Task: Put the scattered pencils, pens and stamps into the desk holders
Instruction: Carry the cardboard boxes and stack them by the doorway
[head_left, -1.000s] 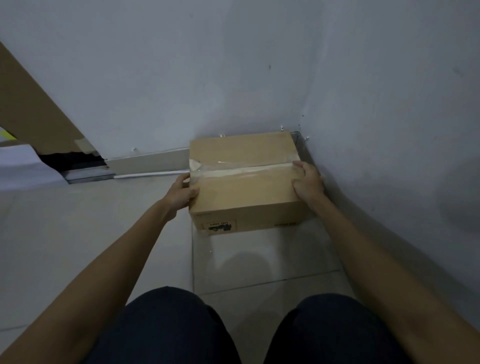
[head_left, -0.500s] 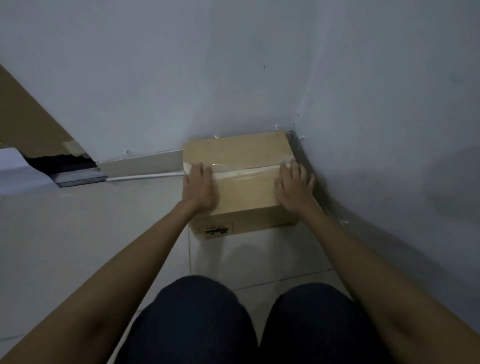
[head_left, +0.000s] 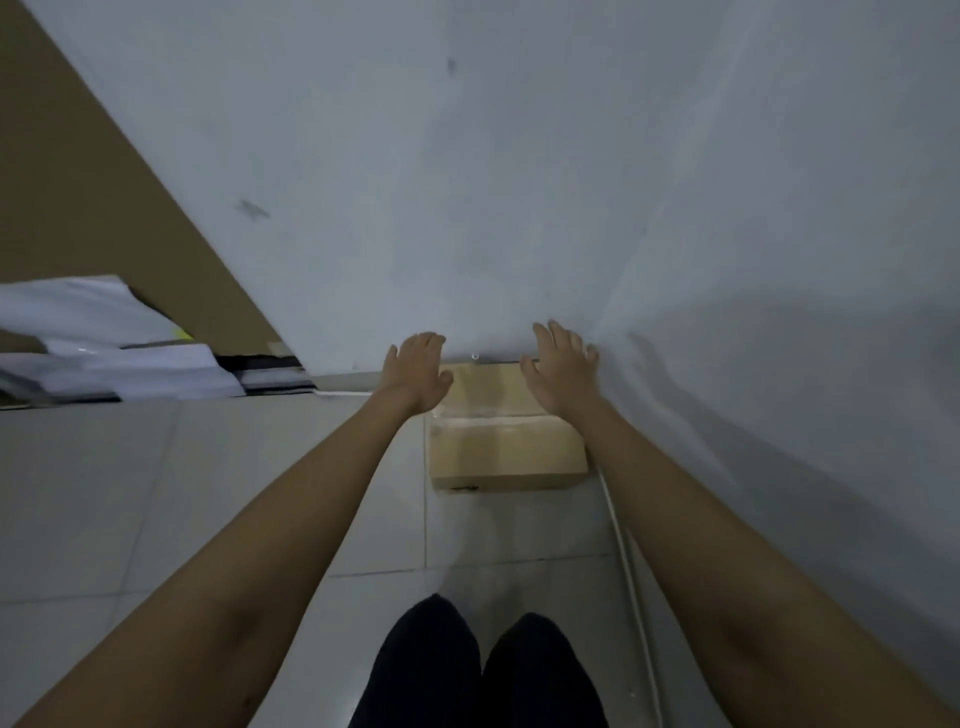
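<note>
Down in the wall corner, a taped cardboard box (head_left: 506, 449) sits on the tiled floor (head_left: 156, 493), below both hands. Left hand (head_left: 415, 371) and right hand (head_left: 560, 369) hang above its far end, fingers spread loosely, holding nothing; whether they touch it is unclear.

Partly hidden box, cropped papers

Both hands cover the cardboard box's (head_left: 506, 447) far end; the left frame edge crops the paper stack (head_left: 104, 358).
</note>
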